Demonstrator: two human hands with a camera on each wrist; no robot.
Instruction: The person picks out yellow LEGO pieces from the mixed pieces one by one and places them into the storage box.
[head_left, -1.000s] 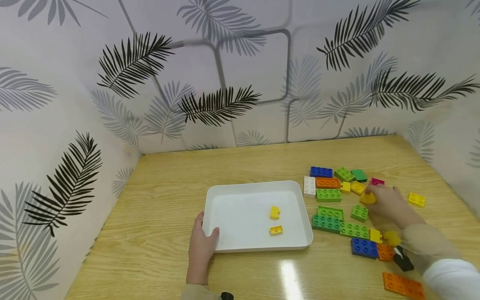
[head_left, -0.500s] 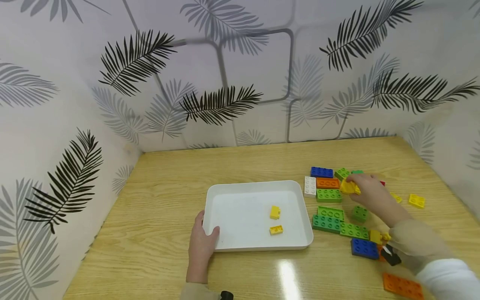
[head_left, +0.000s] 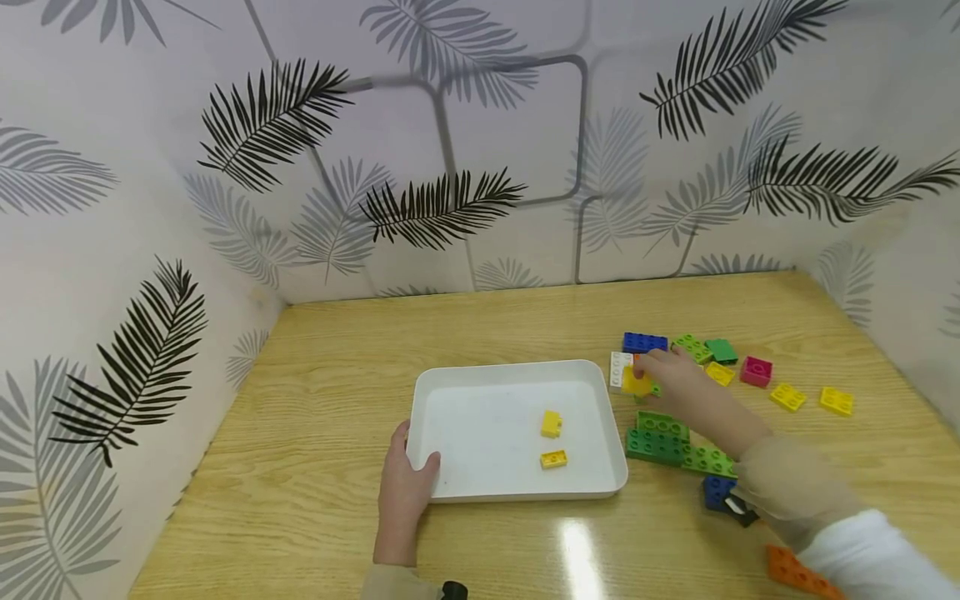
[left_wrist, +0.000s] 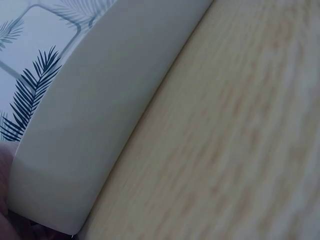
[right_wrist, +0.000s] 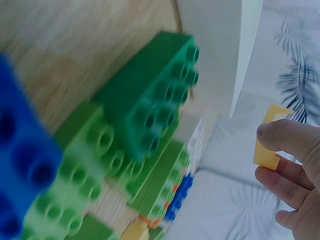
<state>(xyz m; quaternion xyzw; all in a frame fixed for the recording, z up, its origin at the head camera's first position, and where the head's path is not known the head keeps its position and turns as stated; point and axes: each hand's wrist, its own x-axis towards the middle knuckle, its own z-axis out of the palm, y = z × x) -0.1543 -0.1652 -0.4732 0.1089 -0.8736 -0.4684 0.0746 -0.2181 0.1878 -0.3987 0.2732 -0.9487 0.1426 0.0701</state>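
My left hand [head_left: 405,483] grips the lower left corner of a white tray [head_left: 480,417], thumb over the rim and fingers along the outer wall. In the left wrist view the tray's side wall [left_wrist: 100,115] fills much of the picture, with only a sliver of hand at the edge. Between thumb and fingers my right hand [head_left: 678,387] pinches a yellow toy brick [right_wrist: 267,142], held up above the other bricks just right of the tray. Two small yellow bricks, one upper [head_left: 551,423] and one lower [head_left: 553,459], lie inside the tray.
Right of the tray lie several building bricks: a white one [head_left: 617,372], a blue one [head_left: 645,342], a dark green one [head_left: 654,447], a pink one [head_left: 757,372] and yellow ones [head_left: 836,401]. An orange brick [head_left: 798,575] is near the front. Patterned walls bound the table.
My right hand has moved left toward the tray with the yellow brick, uncovering the pink brick and a yellow one. The left hand and tray have stayed put.
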